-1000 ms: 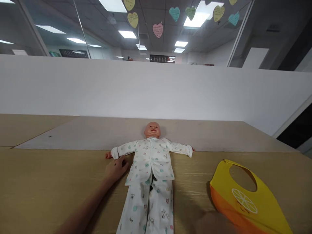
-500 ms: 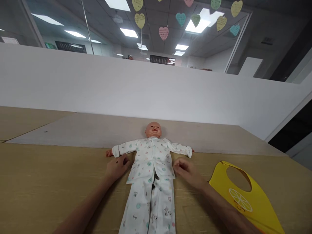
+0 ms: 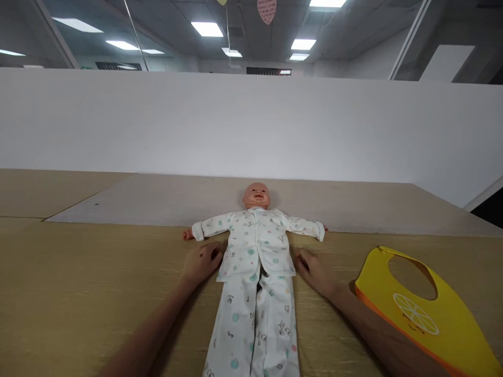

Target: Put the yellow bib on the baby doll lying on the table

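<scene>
A baby doll lies on its back, face up, arms spread to both sides. It wears a white patterned pyjama top and matching trousers; the legs run out of the bottom of the view. The front of the top parts slightly below the chest. My left hand rests on the table beside the top's left edge, fingers curled in a loose fist. On the opposite side my right hand lies close to the top's edge, its fingers also curled. Nothing shows in either hand.
A yellow bib with a white citrus-slice print and an orange edge lies right of my right forearm. The wooden table has a greyish panel along its back. Behind it stands a white wall with glass above.
My view has tilted down and turned a little, so the doll and bib appear shifted right. Both hands stay beside the top, the right one slightly lower and flatter.
</scene>
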Motion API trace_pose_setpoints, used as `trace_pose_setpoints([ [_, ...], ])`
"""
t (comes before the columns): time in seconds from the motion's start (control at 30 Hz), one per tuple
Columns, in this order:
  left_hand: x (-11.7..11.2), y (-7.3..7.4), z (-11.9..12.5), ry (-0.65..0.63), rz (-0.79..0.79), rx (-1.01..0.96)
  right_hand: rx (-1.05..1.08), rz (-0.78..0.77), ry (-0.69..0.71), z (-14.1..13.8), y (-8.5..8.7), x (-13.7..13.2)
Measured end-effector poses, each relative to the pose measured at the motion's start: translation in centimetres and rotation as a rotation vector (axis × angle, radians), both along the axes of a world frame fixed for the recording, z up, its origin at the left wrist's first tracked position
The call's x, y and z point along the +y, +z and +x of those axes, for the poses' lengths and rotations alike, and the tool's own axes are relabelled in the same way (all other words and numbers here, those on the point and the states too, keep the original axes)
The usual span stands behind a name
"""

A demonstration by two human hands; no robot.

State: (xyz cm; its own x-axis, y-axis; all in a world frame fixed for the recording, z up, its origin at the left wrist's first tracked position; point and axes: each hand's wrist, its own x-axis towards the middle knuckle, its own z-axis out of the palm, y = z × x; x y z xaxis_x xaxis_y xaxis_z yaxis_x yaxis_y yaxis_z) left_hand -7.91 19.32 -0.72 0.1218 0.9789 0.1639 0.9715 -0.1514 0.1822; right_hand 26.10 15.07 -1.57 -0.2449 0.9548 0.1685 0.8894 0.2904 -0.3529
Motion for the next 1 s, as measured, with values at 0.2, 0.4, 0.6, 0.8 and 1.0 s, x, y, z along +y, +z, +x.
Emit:
trace_pose_setpoints([
  [0.2,0.1,0.2,0.2,0.052,-0.025,0.014,0.005,-0.004,0.056,-0.2,0.0,-0.5],
  [0.4,0.2,-0.3,0.2,0.042,0.008,0.026,0.048,0.016,0.101,0.0,-0.4,-0.3],
  [0.6,0.2,0.0,0.1,0.001,-0.002,-0.01,0.138,-0.128,0.088,-0.3,1.8,-1.0],
  [0.8,0.5,0.5,0.1,0.056,-0.063,-0.056,0.358,-0.427,0.143,4.3,6.7,-3.1],
  [1.0,0.4,0.7,0.2,0.026,-0.059,-0.037,0.137,-0.094,-0.543,18.8,5.6,-4.7],
])
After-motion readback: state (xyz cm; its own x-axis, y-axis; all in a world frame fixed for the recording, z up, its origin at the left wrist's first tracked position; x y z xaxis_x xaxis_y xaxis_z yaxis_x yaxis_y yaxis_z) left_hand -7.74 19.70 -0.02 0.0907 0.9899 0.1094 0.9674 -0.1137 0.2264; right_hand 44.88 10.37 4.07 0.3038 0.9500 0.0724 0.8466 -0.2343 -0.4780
